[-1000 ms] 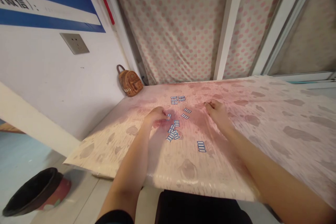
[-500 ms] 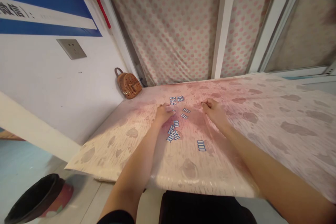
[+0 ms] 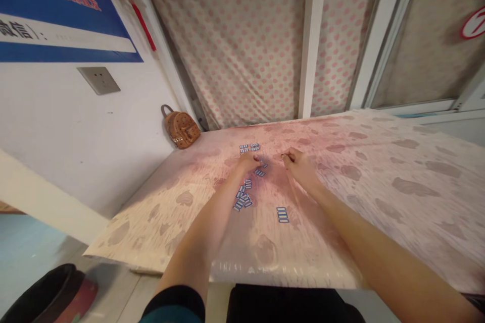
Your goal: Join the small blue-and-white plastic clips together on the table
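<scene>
My left hand (image 3: 248,162) is low over the table, its fingers slightly apart at the upper end of a small blue-and-white striped piece (image 3: 264,164). A second striped piece (image 3: 259,173) lies just below that one. To the right, my right hand (image 3: 297,161) is closed in a pinch, with something tiny and dark at the fingertips that I cannot make out. Behind the left hand sit small striped pieces in rows (image 3: 254,147), partly covered by it. Nearer me lie a loose overlapping heap of striped pieces (image 3: 242,198) and one separate striped piece (image 3: 282,214).
A patterned cloth (image 3: 265,250) covers the table. A small brown backpack (image 3: 182,129) leans on the wall at the far left corner. Curtains (image 3: 235,45) hang behind the table. A dark bin (image 3: 56,295) stands on the floor at lower left.
My left hand has moved right, from beside the rows to the upper striped piece. My right hand keeps its pinch at nearly the same place. The whole view has shifted slightly.
</scene>
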Demonstrator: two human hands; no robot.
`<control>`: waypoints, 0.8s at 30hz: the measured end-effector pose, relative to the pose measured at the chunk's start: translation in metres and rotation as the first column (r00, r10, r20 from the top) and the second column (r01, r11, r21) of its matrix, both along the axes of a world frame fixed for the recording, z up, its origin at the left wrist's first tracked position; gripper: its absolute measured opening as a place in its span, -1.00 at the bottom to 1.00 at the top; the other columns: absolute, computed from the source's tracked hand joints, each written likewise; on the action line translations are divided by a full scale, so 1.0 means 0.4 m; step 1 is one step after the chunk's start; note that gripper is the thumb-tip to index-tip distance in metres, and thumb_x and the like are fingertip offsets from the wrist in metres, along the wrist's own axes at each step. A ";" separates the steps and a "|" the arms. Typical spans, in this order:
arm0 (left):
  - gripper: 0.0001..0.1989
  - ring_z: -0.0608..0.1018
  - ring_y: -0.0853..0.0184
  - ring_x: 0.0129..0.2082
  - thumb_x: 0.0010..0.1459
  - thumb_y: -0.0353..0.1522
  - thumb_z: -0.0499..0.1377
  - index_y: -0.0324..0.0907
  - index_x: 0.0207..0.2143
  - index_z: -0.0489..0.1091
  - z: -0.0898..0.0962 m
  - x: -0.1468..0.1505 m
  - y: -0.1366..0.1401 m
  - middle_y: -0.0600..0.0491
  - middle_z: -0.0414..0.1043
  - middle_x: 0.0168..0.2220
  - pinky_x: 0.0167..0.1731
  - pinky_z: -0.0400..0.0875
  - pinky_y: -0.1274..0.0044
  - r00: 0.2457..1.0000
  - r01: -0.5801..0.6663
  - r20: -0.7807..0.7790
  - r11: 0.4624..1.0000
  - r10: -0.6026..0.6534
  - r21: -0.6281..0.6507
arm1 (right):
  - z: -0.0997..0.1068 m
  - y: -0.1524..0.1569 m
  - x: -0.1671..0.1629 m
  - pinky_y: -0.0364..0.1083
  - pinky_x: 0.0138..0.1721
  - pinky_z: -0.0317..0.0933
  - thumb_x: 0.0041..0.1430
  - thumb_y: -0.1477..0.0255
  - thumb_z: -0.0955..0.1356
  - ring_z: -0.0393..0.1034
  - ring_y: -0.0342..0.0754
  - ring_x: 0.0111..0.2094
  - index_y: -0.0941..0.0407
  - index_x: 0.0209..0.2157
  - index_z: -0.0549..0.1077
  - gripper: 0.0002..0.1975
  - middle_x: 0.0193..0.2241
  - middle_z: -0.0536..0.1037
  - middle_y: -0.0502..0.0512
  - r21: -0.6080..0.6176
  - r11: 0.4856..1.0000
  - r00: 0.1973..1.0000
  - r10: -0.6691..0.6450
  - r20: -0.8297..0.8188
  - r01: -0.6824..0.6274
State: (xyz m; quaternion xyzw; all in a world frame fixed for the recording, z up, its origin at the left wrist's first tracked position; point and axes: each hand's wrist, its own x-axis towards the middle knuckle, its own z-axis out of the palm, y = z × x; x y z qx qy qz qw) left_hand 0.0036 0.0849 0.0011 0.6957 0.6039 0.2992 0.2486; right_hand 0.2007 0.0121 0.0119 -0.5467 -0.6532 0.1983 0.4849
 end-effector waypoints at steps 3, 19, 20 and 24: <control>-0.85 0.45 0.38 -0.51 -0.13 -0.38 0.37 -0.20 -0.58 0.44 0.005 -0.001 -0.015 0.12 0.44 -0.59 -0.40 0.31 0.56 0.997 0.018 0.080 1.000 -0.019 0.013 | -0.008 0.007 -0.001 -0.09 -0.41 0.12 0.15 0.34 0.26 0.39 -0.03 -0.46 0.07 -0.41 0.41 -0.85 -0.51 0.51 0.06 -0.017 1.000 0.999 0.025 -0.040 -0.026; -0.60 0.40 0.46 -0.52 -0.21 -0.18 0.46 -0.25 -0.52 0.37 0.019 0.027 -0.118 0.13 0.39 -0.55 -0.42 0.26 0.59 0.772 0.174 0.611 0.983 -0.176 0.063 | -0.036 0.027 -0.005 -0.11 -0.38 0.23 -0.05 0.17 0.41 0.32 -0.13 -0.48 0.09 -0.44 0.40 -0.72 -0.53 0.45 -0.03 -0.110 0.915 0.875 0.328 -0.355 -0.387; -0.63 0.41 0.45 -0.52 -0.17 -0.19 0.44 -0.25 -0.52 0.38 0.021 0.022 -0.118 0.12 0.41 -0.55 -0.42 0.27 0.59 0.794 0.178 0.580 0.982 -0.182 0.064 | -0.035 0.026 -0.005 -0.11 -0.37 0.23 -0.04 0.18 0.41 0.31 -0.13 -0.48 0.09 -0.46 0.40 -0.73 -0.54 0.44 -0.03 -0.106 0.916 0.878 0.331 -0.345 -0.387; -0.80 0.46 0.40 -0.49 -0.01 -0.29 0.36 -0.23 -0.48 0.46 0.020 -0.020 -0.116 0.08 0.46 -0.53 -0.40 0.30 0.57 0.953 0.065 0.290 0.995 -0.083 0.071 | -0.042 0.033 -0.001 -0.10 -0.37 0.24 0.00 0.20 0.38 0.34 -0.10 -0.47 0.09 -0.46 0.41 -0.76 -0.54 0.48 0.00 -0.128 0.965 0.925 0.173 -0.338 -0.227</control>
